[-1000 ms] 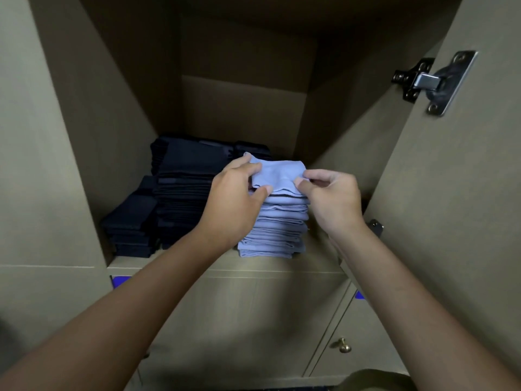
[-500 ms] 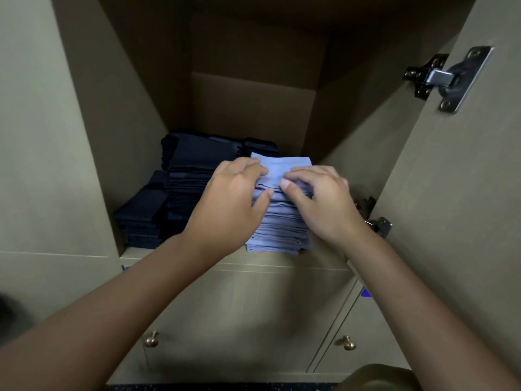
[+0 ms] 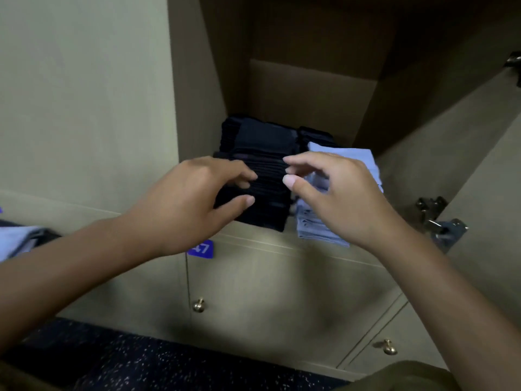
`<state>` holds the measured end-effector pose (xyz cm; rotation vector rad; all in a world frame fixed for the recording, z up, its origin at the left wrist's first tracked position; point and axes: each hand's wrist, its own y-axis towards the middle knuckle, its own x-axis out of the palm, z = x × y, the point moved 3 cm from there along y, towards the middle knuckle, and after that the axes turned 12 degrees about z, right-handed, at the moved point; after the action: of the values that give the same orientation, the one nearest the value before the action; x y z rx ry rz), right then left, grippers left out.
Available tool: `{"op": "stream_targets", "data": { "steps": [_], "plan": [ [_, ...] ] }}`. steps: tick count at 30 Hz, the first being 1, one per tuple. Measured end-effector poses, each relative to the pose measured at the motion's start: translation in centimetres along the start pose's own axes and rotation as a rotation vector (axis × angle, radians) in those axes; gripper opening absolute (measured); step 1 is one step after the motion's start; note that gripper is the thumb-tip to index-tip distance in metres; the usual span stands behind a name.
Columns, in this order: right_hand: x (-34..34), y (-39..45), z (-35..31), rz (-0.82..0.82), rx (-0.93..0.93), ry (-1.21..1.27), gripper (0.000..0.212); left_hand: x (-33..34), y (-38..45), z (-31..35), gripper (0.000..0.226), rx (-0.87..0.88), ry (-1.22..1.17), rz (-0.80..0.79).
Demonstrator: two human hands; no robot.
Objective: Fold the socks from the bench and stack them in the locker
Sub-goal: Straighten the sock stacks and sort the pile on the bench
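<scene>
Dim, warm indoor light enters from in front of the locker (image 3: 310, 88), whose upper recess falls into deep shadow. Both hands cast soft shadows on the doors below. Motion blur softens the whole frame. Wide-angle distortion bends the panel edges outward. The dark sock stack (image 3: 262, 153) shows almost no detail.

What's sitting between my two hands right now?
In the head view, the front of the dark sock stack shows in the gap between the left hand and the right hand. The light blue sock stack lies behind the right hand.
</scene>
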<state>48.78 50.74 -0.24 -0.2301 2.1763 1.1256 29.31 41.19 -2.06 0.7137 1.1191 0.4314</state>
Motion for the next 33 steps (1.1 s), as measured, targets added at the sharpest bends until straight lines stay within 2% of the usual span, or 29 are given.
{"op": "stream_targets", "data": {
  "steps": [7,11,18,25,30,33],
  "plan": [
    [6.5,-0.8,-4.4,-0.317,-0.083,0.113,0.032,-4.2,-4.3,-4.1,0.033,-0.089,0.094,-0.071],
    [9.6,-1.0,-6.7,-0.414,-0.128,0.135,0.034,-6.8,-7.0,-7.4,0.031,-0.19,0.185,-0.097],
    [15.2,-1.8,-10.2,-0.596,-0.237,0.125,0.038,-11.6,-12.9,-14.9,0.023,-0.488,0.262,-0.138],
    [19.5,-2.5,-12.4,-0.732,-0.304,0.088,0.043,-14.0,-17.3,-21.3,0.031,-0.753,0.371,-0.184],
    [20.7,-2.7,-13.3,-0.763,-0.322,0.08,0.043,-12.1,-19.4,-23.2,0.039,-0.725,0.454,-0.402],
    [21.3,-2.7,-13.4,-0.77,-0.316,0.094,0.043,-11.5,-20.4,-23.8,0.039,-0.705,0.427,-0.399]
  ]
}}
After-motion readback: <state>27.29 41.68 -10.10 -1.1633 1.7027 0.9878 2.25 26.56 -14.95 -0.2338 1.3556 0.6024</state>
